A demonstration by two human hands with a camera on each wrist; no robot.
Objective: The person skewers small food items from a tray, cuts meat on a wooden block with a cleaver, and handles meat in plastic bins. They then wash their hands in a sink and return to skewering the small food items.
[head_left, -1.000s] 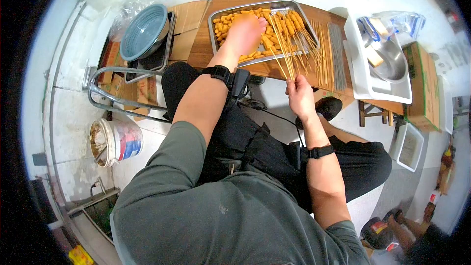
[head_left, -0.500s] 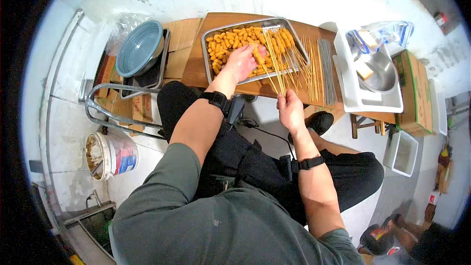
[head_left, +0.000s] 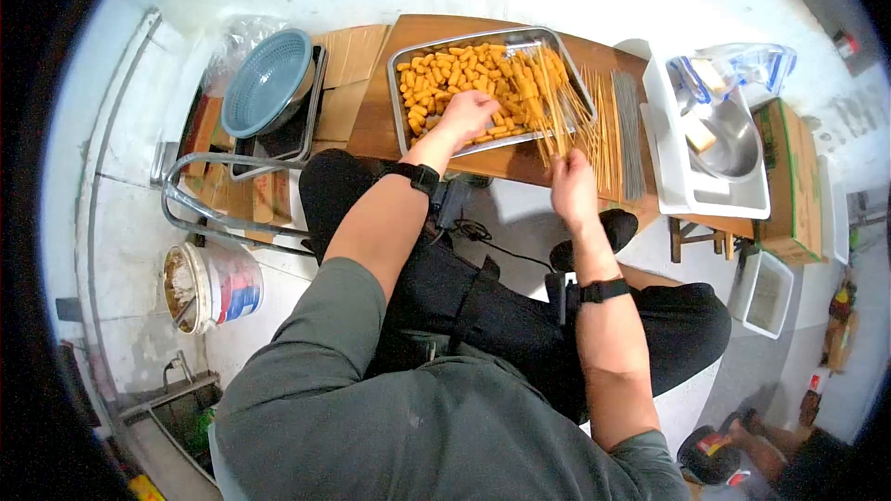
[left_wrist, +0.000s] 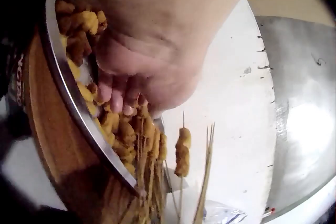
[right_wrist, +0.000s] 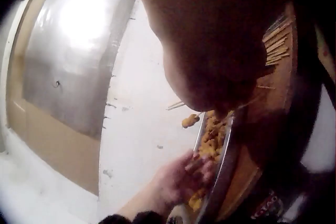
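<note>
The right hand (head_left: 574, 187) is gripping skewers (head_left: 560, 130) low at the tray (head_left: 506, 142)'s five o'clock, seemingly sparing their food (head_left: 527, 88), while the left hand (head_left: 462, 117), grasp unclear, is reaching over seven.

I'm on the head view now, looking forward and down from above, widest of three, tray (head_left: 399, 111) upper middle. Left wrist: I'm tight behind the left hand (left_wrist: 149, 69), top centre, tray rim slanting down the left. Right wrist: just as close, the right hand (right_wrist: 215, 50) dark up top, left hand low in frame. All three share the tray.
</note>
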